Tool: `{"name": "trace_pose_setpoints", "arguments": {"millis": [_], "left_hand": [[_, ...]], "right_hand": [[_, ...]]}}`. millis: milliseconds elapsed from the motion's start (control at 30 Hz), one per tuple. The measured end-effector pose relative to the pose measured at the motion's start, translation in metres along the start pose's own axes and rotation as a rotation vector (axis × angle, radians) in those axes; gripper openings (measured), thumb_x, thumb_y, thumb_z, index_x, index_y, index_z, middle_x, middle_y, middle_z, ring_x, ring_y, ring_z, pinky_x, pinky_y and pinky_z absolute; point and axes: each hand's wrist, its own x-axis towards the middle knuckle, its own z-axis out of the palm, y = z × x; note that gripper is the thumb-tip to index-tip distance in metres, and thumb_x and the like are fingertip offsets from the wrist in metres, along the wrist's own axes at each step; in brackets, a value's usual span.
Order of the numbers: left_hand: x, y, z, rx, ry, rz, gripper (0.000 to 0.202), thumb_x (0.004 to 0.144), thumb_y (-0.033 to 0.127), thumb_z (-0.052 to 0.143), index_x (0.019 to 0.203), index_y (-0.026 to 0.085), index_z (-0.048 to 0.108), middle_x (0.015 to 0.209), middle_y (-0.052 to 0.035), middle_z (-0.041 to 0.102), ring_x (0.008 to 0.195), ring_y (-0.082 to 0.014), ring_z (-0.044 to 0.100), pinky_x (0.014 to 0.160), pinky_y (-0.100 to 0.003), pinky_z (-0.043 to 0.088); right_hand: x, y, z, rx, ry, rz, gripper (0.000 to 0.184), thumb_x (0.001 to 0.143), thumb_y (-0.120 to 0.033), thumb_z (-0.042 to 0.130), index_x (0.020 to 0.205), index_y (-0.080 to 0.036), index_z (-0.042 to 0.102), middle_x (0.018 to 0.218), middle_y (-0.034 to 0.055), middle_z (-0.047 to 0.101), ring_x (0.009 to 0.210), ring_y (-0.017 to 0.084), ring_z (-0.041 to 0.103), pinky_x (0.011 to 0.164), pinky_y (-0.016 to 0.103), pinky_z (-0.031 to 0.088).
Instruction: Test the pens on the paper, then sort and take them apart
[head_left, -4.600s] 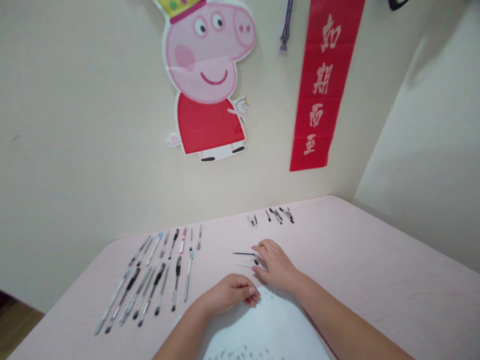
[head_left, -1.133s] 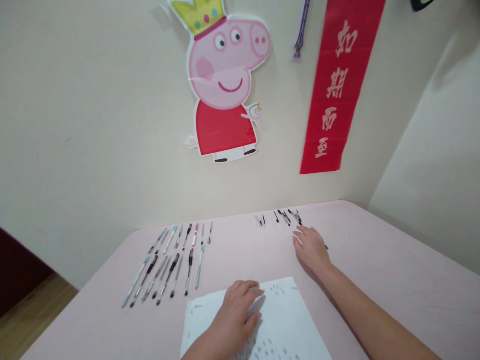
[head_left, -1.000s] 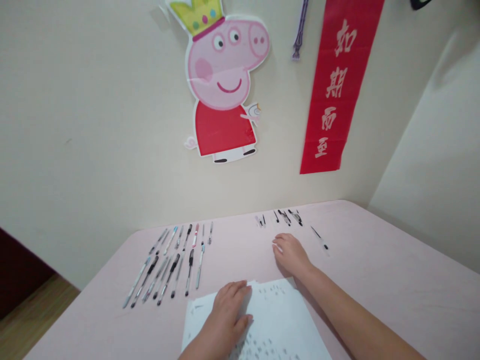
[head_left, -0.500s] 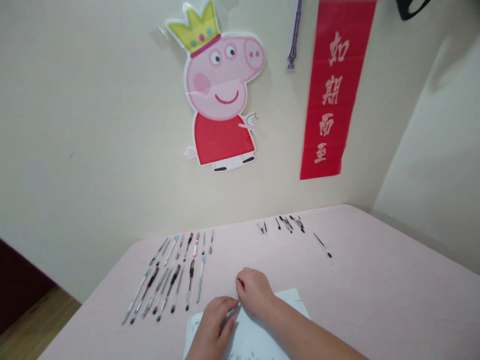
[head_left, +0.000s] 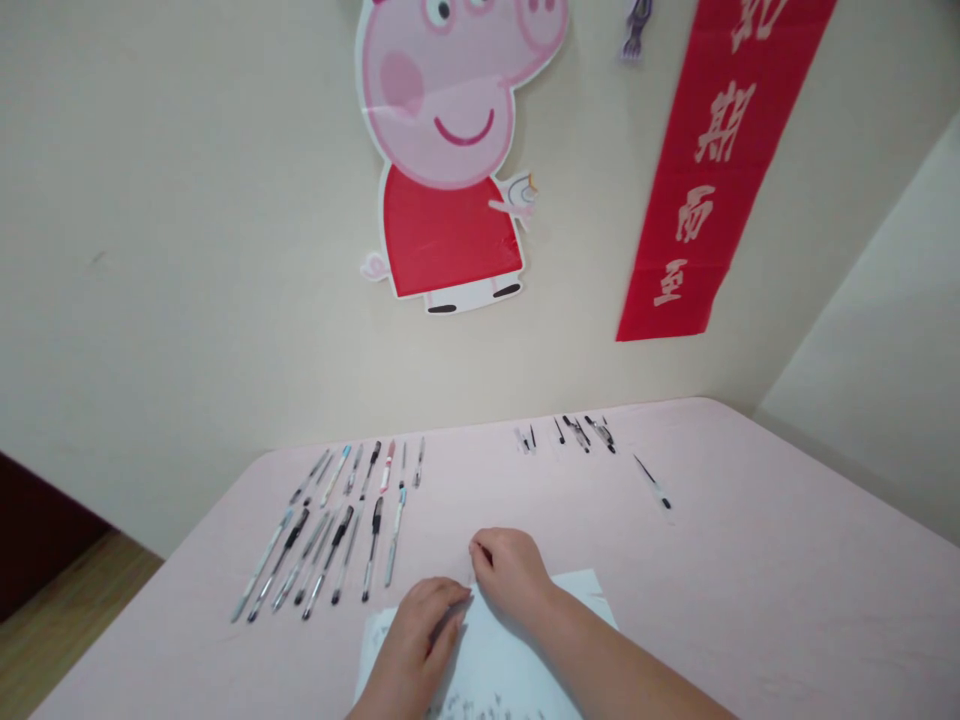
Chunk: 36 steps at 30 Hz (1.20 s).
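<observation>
The left hand point(head_left: 414, 625) is lying half-open over the paper point(head_left: 487, 672) on the worktop point(head_left: 750, 570); the right hand point(head_left: 514, 570) is resting curled, its grip hidden. Probably light and easily creased, the paper is favouring flat pressure near its edges.

Sixteen pens point(head_left: 342, 530) at eight o'clock, two hands point(head_left: 514, 575) at six, one banner point(head_left: 705, 200) at two, one pig point(head_left: 450, 170) at twelve.

Finding room over the pink table point(head_left: 780, 590) right of the right hand point(head_left: 512, 572); meeting small dark pieces point(head_left: 577, 432) beyond it, a lone slim piece point(head_left: 651, 480) ahead-right, and rows of pens point(head_left: 342, 528) ahead-left of the left hand point(head_left: 417, 625).
</observation>
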Motion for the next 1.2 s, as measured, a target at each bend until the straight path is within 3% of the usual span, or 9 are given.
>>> {"name": "trace_pose_setpoints", "arguments": {"millis": [433,600,733,967,1200], "left_hand": [[0.001,0.003,0.001,0.006,0.055,0.063,0.02,0.085,0.025,0.05,0.097,0.022,0.065,0.098,-0.0069,0.067,0.094,-0.0187,0.06,0.086,-0.034,0.049],[0.002,0.004,0.0,0.01,0.07,0.088,0.02,0.084,0.025,0.05,0.096,0.022,0.066,0.096,-0.0076,0.067,0.092,-0.0194,0.06,0.083,-0.034,0.051],[0.001,0.004,0.0,0.018,0.068,0.066,0.021,0.085,0.027,0.049,0.097,0.022,0.066,0.098,-0.0081,0.067,0.094,-0.02,0.06,0.086,-0.036,0.049],[0.003,0.003,0.001,-0.006,0.067,0.058,0.022,0.085,0.028,0.048,0.095,0.021,0.066,0.097,-0.0089,0.067,0.093,-0.0207,0.06,0.085,-0.036,0.049],[0.008,0.009,0.0,0.002,0.022,-0.012,0.023,0.083,0.025,0.045,0.091,0.019,0.066,0.093,-0.008,0.067,0.09,-0.0201,0.06,0.084,-0.036,0.047]], "right_hand": [[-0.004,-0.007,-0.003,-0.101,-0.045,0.023,0.025,0.086,-0.021,0.044,0.074,-0.02,0.066,0.074,0.0035,0.069,0.068,0.015,0.06,0.062,0.026,0.031],[-0.012,-0.007,-0.005,-0.114,0.008,0.04,0.022,0.087,-0.019,0.044,0.076,-0.02,0.064,0.078,0.0034,0.066,0.078,0.016,0.058,0.067,0.026,0.034],[-0.014,-0.006,-0.006,-0.129,0.059,0.059,0.02,0.087,-0.018,0.045,0.076,-0.019,0.063,0.081,0.004,0.064,0.082,0.017,0.056,0.071,0.026,0.035],[-0.015,-0.006,-0.006,-0.161,0.021,0.101,0.02,0.088,-0.018,0.043,0.082,-0.018,0.062,0.08,0.0049,0.066,0.075,0.017,0.059,0.067,0.027,0.035],[-0.021,-0.016,-0.011,-0.227,-0.018,0.067,0.015,0.088,-0.019,0.045,0.091,-0.016,0.059,0.089,0.0079,0.064,0.086,0.02,0.058,0.071,0.029,0.04]]}}
